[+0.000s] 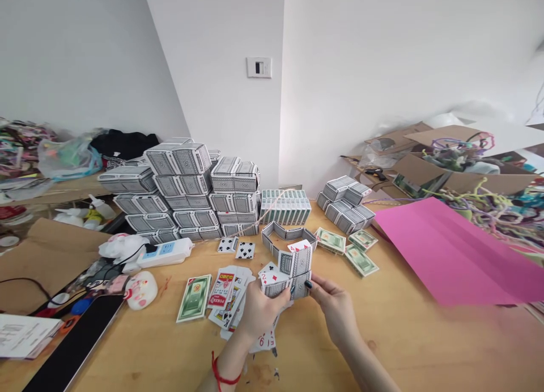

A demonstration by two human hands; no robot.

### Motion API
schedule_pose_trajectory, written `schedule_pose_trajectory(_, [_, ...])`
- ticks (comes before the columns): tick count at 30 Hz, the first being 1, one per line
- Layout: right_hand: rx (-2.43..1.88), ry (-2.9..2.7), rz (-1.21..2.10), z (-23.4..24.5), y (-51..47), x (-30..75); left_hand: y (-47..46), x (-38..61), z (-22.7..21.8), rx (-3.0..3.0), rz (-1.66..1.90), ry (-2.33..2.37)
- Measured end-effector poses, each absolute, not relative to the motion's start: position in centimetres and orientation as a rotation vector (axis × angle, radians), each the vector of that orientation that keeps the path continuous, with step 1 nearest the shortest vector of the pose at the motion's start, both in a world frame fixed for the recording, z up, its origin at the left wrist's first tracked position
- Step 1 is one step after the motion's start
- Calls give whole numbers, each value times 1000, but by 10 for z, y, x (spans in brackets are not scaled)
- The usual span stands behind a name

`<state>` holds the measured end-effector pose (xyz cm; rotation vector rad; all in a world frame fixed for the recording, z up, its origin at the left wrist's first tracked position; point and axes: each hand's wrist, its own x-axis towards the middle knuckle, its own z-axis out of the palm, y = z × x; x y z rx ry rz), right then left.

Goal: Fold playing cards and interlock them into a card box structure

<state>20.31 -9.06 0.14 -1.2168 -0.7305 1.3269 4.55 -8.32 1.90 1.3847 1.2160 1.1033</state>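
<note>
The left hand (260,308), with one red bracelet (225,376) at the wrist, is closed, thumb and fingers gripping one folded-card piece (301,263) in the middle of the workspace, above the table (314,355). The right hand (338,311) is partly curled, its fingertips pinching the piece's right edge. Grey backs face out; a two of diamonds shows at the piece's left.

Beneath and beside the left hand lie loose cards (264,342), overlapping too much to count, with one red poker box (221,289) among them. One green pack (194,299) lies left of these. Two spade cards (245,251) lie face up farther back.

Just behind the piece stands one ring of folded cards (272,242); whether they join is hidden. Three green packs (361,260) lie to its right, near one pink sheet (459,250). At the left are one power strip (166,252) and two white plush toys (141,290).

Beyond rise three main columns of grey card blocks (182,185), one row of green boxes (287,208) and one smaller cluster of blocks (346,206). One switch plate (267,68) sits on the wall.
</note>
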Motion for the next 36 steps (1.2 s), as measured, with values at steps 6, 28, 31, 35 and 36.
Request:
schedule_pose_trajectory(6, [-1125, -628, 1434, -3, -88, 204, -81, 42, 16, 1373, 1090, 1167])
schedule_pose_trajectory(28, [-966, -882, 1420, 8, -89, 210, -84, 43, 25, 1329, 1078, 1147])
schedule_pose_trajectory(31, [-933, -918, 1431, 10, -91, 211, -87, 45, 23, 1378, 1045, 1163])
schedule_pose_trajectory(35, [-974, -895, 1407, 6, -91, 213, -89, 48, 20, 1421, 1060, 1125])
schedule_pose_trajectory(36, [-979, -892, 1403, 4, -90, 213, -90, 48, 20, 1427, 1066, 1121])
